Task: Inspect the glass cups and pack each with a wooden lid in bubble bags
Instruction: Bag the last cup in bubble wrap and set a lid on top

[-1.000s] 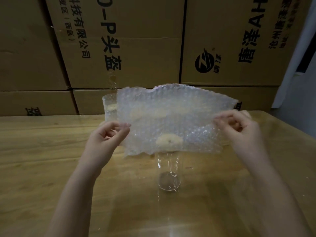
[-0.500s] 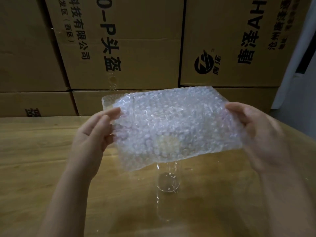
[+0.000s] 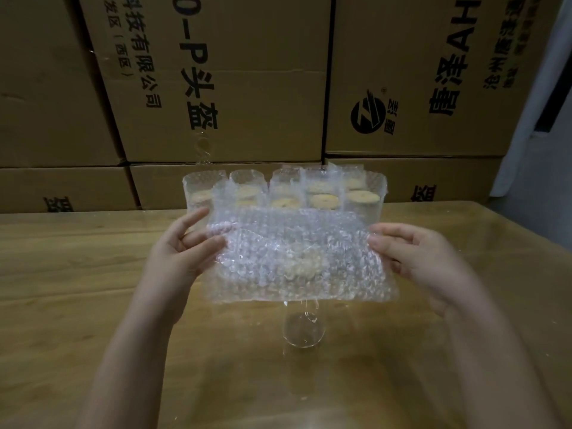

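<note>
Both hands pinch the bubble bag [image 3: 263, 274] mid-frame: left hand [image 3: 185, 252] on its left edge, right hand [image 3: 414, 258] on its right. The bag's long axis runs left-right, and I can't tell which edge is the mouth. The glass cup [image 3: 303, 331] stands upright just below, lower centre. Tip imo: find the open edge first, spread it wide, then ease it over the cup slowly so nothing tips.

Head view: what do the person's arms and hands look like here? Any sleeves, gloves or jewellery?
Both are bare. The left hand and right hand wear no gloves, and no rings show. The left forearm and right forearm carry no sleeve, watch or bracelet down to the frame's bottom edge. No markings are visible in the dim light.
</note>
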